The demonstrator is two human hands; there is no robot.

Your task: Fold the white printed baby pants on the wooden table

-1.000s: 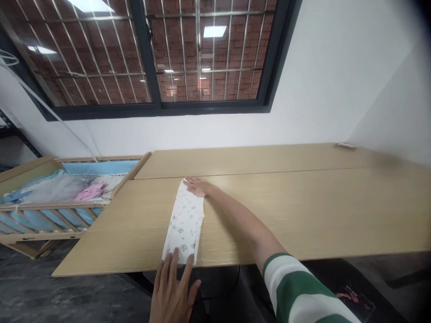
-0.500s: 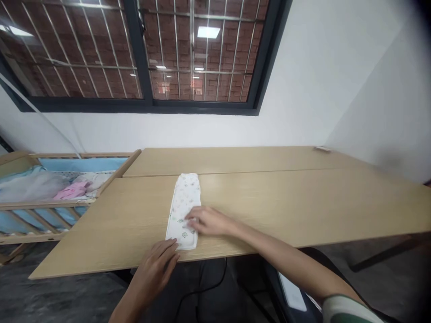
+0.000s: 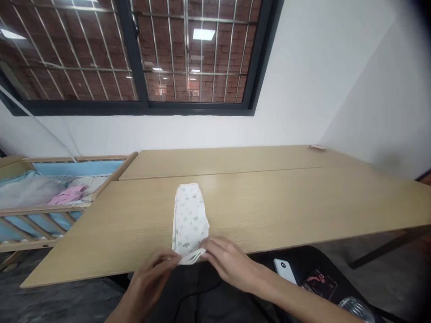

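A folded white cloth (image 3: 190,213) with a small green and brown print lies lengthwise on the wooden table (image 3: 269,197), its near end at the front edge. At that end several folded layers show, raised and bent. My left hand (image 3: 151,273) pinches the near left corner between thumb and fingers. On the opposite corner, my right hand (image 3: 230,260) is closed in the same way, its thumb partly hidden. The far part of the cloth rests flat on the tabletop.
A wooden crib (image 3: 43,208) with blue lining and pink cloth (image 3: 68,195) stands to the left. Below the front edge, a black chair seat (image 3: 305,258) holds a white phone-like object (image 3: 284,270) and a dark packet (image 3: 319,283). A barred window (image 3: 198,54) is ahead.
My right hand has moved from the cloth's middle down to its near right corner and closed there. The cloth has shifted toward me, its near end now lifted. My left hand now pinches its corner.
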